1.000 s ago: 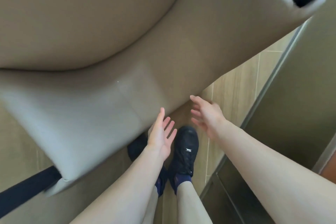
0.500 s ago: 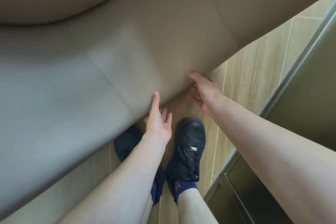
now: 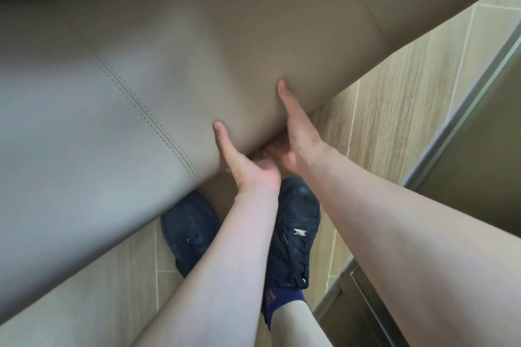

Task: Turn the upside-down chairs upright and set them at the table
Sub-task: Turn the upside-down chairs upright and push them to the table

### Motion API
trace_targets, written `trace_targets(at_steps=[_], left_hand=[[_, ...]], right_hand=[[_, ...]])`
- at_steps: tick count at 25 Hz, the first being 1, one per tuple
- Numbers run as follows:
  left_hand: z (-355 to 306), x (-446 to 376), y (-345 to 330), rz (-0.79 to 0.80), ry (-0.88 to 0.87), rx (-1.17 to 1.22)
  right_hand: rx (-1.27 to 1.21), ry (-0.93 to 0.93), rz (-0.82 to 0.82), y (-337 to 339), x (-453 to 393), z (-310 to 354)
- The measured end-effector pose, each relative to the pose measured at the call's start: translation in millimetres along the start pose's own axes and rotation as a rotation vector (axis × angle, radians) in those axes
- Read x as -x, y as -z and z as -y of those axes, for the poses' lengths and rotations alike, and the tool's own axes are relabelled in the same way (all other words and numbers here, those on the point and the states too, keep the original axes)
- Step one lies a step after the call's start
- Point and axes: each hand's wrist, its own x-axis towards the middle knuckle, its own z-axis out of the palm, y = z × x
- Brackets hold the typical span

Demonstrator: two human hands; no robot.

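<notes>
A beige upholstered chair (image 3: 174, 70) fills the upper left of the head view, its padded back slanting across the frame with a stitched seam running down it. My left hand (image 3: 242, 160) grips the lower edge of that back, thumb on the near face and fingers tucked under it. Close beside it, my right hand (image 3: 298, 135) grips the same edge in the same way, thumb lying up along the padding. The fingers of both hands are hidden behind the edge. The chair's legs are out of sight.
My two dark shoes (image 3: 293, 228) stand on the wood-look tile floor (image 3: 394, 98) right below the chair's edge. A metal-framed panel or door (image 3: 479, 127) runs along the right side, close to my right forearm.
Both hands moved from reaching, open, toward the chair's edge to gripping it side by side. The chair now fills more of the view, and its black legs have left the frame.
</notes>
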Motion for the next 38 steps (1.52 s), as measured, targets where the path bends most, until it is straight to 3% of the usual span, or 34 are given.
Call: trace_targets(at_steps=[12, 19, 27, 38], left_hand=[[-32, 35, -8, -0.128, -0.011, -0.112], [-54, 105, -48, -0.225, -0.015, -0.114], [-88, 203, -108, -0.406, -0.091, -0.212], [-163, 324, -190, -0.370, -0.109, -0.151]], right_hand=[[-0.069, 0.114, -0.148, -14, 32, 10], [0.147, 0.098, -0.097, -25, 106, 37], [0.335, 0.053, -0.106, -74, 215, 77], [0.473, -0.013, -0.249, -180, 344, 127]])
